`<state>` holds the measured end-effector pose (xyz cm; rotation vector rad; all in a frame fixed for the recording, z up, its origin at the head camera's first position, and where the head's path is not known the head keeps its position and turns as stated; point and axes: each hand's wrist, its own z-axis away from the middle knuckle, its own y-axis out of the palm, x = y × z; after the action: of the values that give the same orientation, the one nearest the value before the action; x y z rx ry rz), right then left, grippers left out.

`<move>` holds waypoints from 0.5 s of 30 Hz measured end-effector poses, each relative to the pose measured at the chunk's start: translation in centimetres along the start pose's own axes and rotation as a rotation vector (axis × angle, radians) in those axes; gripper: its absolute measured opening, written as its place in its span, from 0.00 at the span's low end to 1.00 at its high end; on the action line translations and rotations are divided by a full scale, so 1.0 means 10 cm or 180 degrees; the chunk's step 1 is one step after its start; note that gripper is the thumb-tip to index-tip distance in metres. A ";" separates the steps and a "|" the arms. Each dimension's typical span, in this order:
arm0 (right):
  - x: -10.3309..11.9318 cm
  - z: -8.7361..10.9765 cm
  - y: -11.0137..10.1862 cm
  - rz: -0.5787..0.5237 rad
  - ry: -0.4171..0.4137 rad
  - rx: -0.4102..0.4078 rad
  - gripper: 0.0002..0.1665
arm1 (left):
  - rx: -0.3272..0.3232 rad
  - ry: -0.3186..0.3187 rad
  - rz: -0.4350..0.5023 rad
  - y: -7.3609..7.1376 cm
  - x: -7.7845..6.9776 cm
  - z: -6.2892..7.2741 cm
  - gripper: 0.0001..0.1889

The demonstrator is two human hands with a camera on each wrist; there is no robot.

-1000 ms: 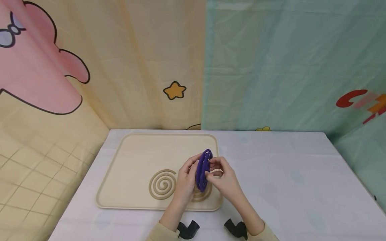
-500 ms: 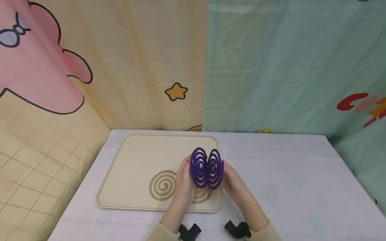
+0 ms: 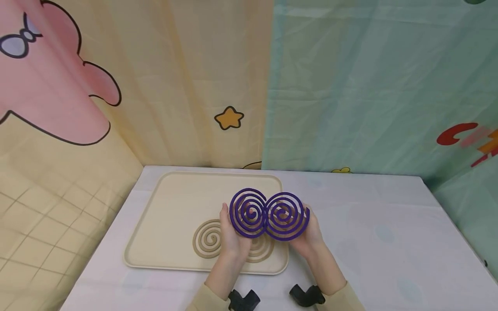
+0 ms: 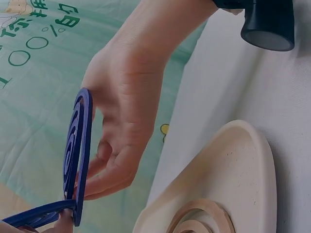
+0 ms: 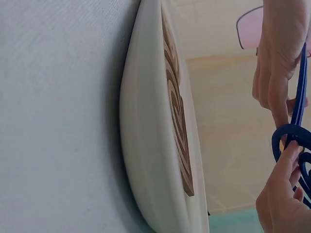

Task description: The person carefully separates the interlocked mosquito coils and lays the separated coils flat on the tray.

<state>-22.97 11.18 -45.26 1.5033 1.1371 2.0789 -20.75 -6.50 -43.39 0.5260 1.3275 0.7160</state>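
Observation:
In the head view two dark purple spiral mosquito coils stand side by side above the tray, their edges meeting in the middle. My left hand (image 3: 234, 239) holds the left purple coil (image 3: 252, 214) from its outer side and behind. The right purple coil (image 3: 281, 213) is held by my right hand (image 3: 310, 237), whose fingers show through the gaps. In the left wrist view my right hand's fingers bend behind that coil. Below, a beige mosquito coil (image 3: 212, 238) lies on the cream tray (image 3: 171, 211); a second beige coil (image 3: 261, 251) is partly hidden by my left hand.
The tray lies on a table with a white cloth (image 3: 369, 233), left of centre. A yellow curtain (image 3: 175, 86) and a green curtain (image 3: 350, 86) stand behind the table. Black wrist-worn devices (image 3: 244, 299) sit at both wrists.
The purple coils, first pressed together edge-on, have swung apart like a book until both faces point up at the head camera. My hands have spread sideways with them.

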 end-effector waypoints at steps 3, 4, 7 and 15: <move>0.02 0.00 0.02 -0.0042 0.0156 -0.0299 0.32 | -0.0006 -0.0001 -0.0041 -0.02 -0.02 0.00 0.34; 0.02 0.01 0.02 -0.0041 0.0204 -0.0361 0.34 | -0.0014 0.0017 -0.0081 -0.03 -0.03 -0.01 0.34; 0.03 0.01 0.01 0.0033 0.0283 -0.0496 0.39 | -0.0045 0.0087 -0.0152 -0.04 -0.03 -0.02 0.32; 0.09 -0.01 -0.06 -0.0023 0.0127 -0.0221 0.19 | -0.0210 0.0136 -0.0033 -0.07 -0.06 -0.07 0.23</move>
<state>-23.55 12.12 -45.16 1.4299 1.0714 2.1297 -21.38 -7.43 -43.56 0.4527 1.3410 0.7634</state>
